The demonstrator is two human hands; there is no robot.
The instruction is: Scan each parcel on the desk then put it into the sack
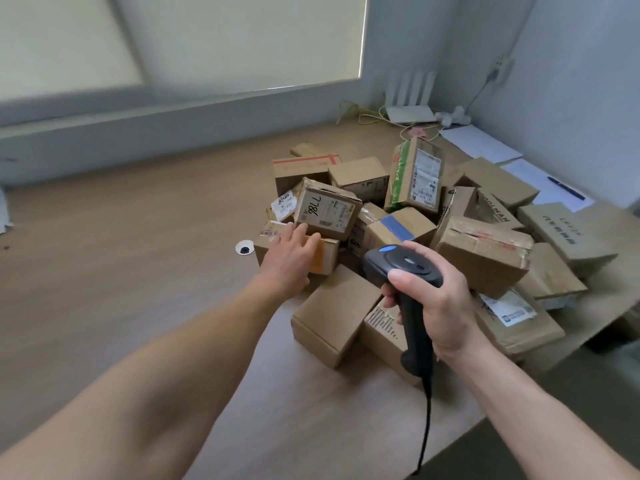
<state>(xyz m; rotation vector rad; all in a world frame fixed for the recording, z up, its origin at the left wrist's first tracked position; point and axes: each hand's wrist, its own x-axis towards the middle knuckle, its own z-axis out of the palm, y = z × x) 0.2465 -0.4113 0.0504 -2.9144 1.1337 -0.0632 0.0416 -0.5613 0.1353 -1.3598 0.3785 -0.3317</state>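
Note:
Several cardboard parcels lie heaped on the wooden desk (138, 271). My left hand (289, 259) reaches out flat, fingers straight, onto a low parcel with an orange patch (325, 254), just below a parcel marked "778" (327, 209). My right hand (434, 299) grips the handle of a black barcode scanner (403, 263), its head with a blue button pointing towards the pile. A plain brown parcel (334, 315) sits nearest me between my arms. No sack is in view.
A cable hole (244, 248) is in the desk left of the pile. A white router (410, 98) with cables stands in the back corner. Papers (481, 143) and a pen (566, 188) lie at the right. The scanner's cord (426, 427) hangs over the desk's front edge.

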